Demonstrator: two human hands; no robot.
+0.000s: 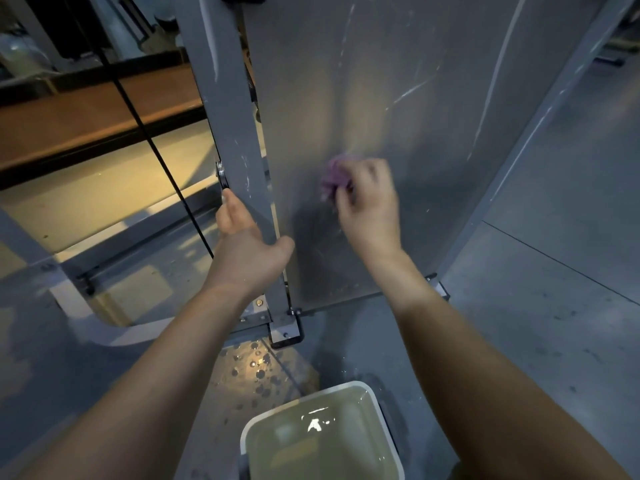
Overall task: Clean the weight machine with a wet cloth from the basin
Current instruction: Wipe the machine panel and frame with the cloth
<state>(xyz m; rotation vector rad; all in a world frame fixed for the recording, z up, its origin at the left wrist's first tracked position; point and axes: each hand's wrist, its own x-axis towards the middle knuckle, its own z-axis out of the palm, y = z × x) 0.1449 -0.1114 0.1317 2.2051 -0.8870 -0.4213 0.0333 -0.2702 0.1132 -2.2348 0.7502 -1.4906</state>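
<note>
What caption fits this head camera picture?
Right hand wipes the machine panel with a purple cloth; left hand holds the post.

There are two hands, a left hand point(246, 244) and a right hand point(370, 206). One purple cloth point(332, 178), one basin point(360, 407), one grey panel point(381, 81), one upright post point(228, 98), one black cable point(156, 147).

A brown wooden board point(86, 116) with dark edging crosses the upper left. Water drops point(258, 370) speckle the grey floor point(536, 341) at lower centre; a thin seam point(554, 258) runs across the floor at right.
</note>
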